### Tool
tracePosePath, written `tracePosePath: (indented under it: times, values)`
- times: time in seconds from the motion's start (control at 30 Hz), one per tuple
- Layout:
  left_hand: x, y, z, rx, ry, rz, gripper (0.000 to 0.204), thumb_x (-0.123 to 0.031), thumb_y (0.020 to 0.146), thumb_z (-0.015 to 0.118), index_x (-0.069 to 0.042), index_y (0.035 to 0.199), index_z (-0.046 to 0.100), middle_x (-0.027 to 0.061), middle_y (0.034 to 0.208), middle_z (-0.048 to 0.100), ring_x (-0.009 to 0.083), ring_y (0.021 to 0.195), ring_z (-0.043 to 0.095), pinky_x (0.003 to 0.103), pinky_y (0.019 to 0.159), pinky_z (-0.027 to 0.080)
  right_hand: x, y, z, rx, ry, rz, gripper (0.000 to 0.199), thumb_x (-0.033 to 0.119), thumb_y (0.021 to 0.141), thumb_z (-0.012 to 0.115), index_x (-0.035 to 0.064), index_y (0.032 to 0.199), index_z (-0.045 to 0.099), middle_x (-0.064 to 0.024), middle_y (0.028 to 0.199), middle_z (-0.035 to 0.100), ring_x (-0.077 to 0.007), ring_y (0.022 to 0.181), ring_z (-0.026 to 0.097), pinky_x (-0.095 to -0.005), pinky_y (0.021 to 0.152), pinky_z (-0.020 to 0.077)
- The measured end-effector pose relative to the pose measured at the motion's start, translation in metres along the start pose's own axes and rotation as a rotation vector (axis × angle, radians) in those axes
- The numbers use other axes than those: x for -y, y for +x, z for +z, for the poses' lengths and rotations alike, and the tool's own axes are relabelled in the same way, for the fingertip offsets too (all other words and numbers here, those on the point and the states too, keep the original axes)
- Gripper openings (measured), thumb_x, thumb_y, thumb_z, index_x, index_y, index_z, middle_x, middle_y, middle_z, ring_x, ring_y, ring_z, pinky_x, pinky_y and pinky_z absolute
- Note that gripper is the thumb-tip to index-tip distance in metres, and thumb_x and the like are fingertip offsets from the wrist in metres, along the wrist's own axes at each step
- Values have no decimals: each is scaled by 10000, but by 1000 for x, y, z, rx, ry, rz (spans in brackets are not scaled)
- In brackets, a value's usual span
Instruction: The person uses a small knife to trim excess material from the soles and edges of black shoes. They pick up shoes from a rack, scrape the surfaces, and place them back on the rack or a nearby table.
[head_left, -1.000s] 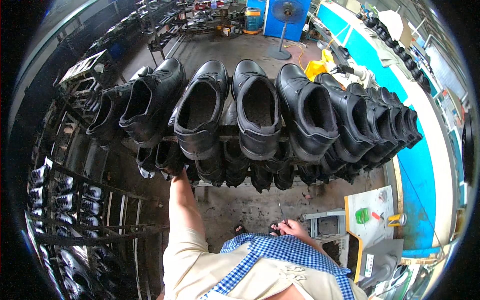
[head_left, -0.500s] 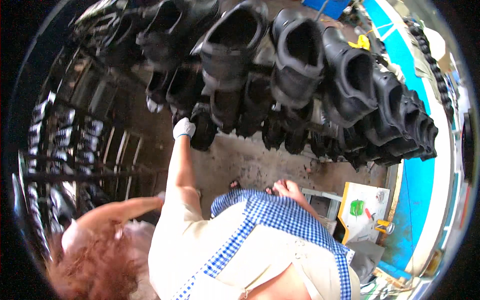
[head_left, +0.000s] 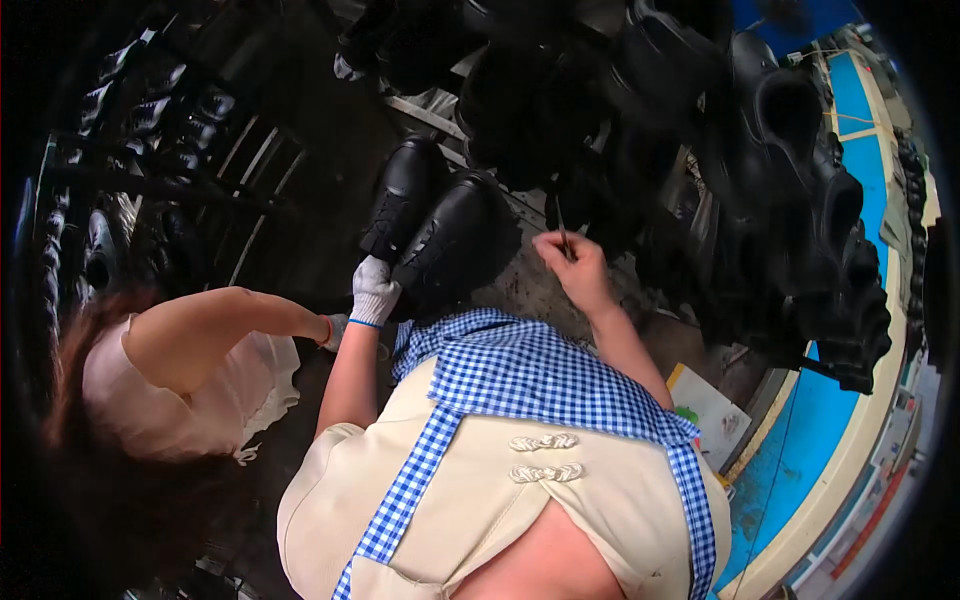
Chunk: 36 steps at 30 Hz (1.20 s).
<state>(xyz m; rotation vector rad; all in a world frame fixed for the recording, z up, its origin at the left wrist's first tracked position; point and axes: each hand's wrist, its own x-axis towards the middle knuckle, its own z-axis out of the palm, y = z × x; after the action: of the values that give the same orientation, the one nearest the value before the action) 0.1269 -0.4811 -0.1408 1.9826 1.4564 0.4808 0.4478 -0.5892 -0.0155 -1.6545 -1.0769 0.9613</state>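
Observation:
My left hand (head_left: 375, 288), in a white knit glove with a blue cuff edge, is closed on a pair of black lace-up shoes. One black shoe (head_left: 402, 190) lies to the left, its toe pointing away from me. The other black shoe (head_left: 452, 228) is beside it on the right. Both are gripped at their near ends; the fingertips are partly hidden. Bare and raised to the right of the pair, my right hand (head_left: 582, 278) pinches a thin pointed tool (head_left: 561, 222). The tool's tip points away from me, and its exact kind is unclear.
Racks of black shoes (head_left: 790, 120) stand ahead and to the right. Close on my left is a co-worker's arm (head_left: 235, 312), near my left forearm. Further left stands another shoe rack (head_left: 150, 120). A white board (head_left: 712, 405) and a blue strip (head_left: 800, 440) are at right.
My left hand has left the rack and come nearer, now with the pair of shoes in it. My right hand has risen from beside the apron, and the thin tool now shows. The view has shifted.

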Motion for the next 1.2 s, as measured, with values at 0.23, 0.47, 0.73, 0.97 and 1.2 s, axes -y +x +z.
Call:
tracePosePath:
  times: [0.23, 0.47, 0.73, 0.97, 1.2]
  values:
    - [-22, -36, 18, -13, -327, 221, 595, -145, 734, 763, -42, 1290, 578, 143, 1244, 634, 283, 1150, 607, 345, 961, 492, 40, 13, -22, 143, -208, -420, 193, 123, 832, 750, 46, 1002, 702, -64, 962, 659, -195, 884, 666, -284, 741, 539]
    - [-62, -59, 24, 54, -587, 112, 561, -40, 782, 717, -47, 1320, 558, 125, 1312, 590, 263, 1208, 573, 350, 1000, 469, 45, -6, -55, 338, -150, -423, 322, 29, 779, 772, 55, 1086, 678, -56, 968, 646, -153, 886, 642, -250, 751, 505]
    - [-68, -58, 20, -1, -448, 294, 639, -84, 735, 787, -40, 1328, 551, 139, 1340, 572, 247, 1252, 543, 332, 1041, 431, 58, -13, -53, 343, -205, -480, 258, 100, 817, 756, 69, 1057, 665, -65, 980, 661, -189, 908, 668, -295, 793, 555]
    - [-91, -58, 1, -87, -319, 404, 592, -85, 708, 794, -65, 1269, 605, 127, 1256, 628, 273, 1173, 599, 355, 999, 476, 76, -5, -51, 273, -253, -532, 180, 121, 847, 735, 45, 1007, 700, -66, 919, 668, -182, 829, 673, -275, 704, 551]
    - [-110, -66, -6, -89, -92, 591, 575, -37, 639, 774, -85, 1199, 652, 124, 1191, 659, 299, 1098, 634, 381, 971, 500, 94, 6, -51, 206, -325, -764, 199, 106, 830, 748, 56, 1020, 718, -74, 922, 674, -179, 774, 689, -243, 637, 566]
